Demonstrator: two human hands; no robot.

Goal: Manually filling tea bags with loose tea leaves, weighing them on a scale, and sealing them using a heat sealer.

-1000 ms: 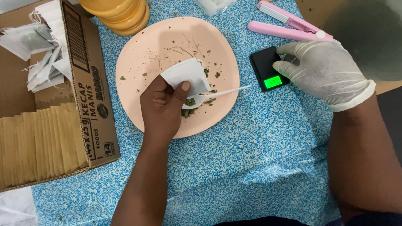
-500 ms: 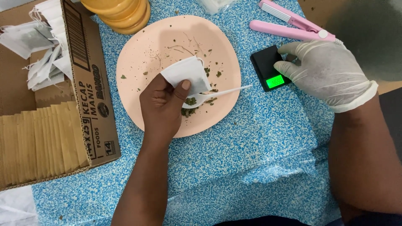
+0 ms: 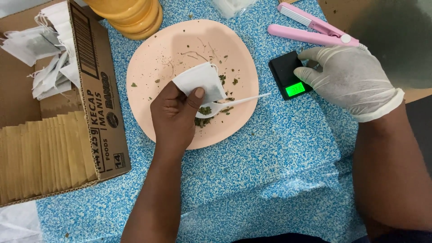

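Observation:
My bare left hand [image 3: 173, 114] holds a small white filter bag [image 3: 200, 82] over a pink plate [image 3: 157, 49] strewn with dried green leaf bits. A white plastic spoon [image 3: 234, 103] lies on the plate beside the hand, its bowl in a small pile of leaves. My right hand [image 3: 348, 78], in a white glove, rests its fingers on a small black pocket scale [image 3: 288, 74] with a lit green display, right of the plate.
A cardboard box [image 3: 96, 99] at the left holds a row of brown paper envelopes [image 3: 42, 157] and loose white bags with strings [image 3: 40, 54]. A pink flat-iron style sealer [image 3: 315, 29] lies behind the scale. An orange jar [image 3: 130, 15] stands at the top. The blue speckled cloth [image 3: 270, 171] covers the table.

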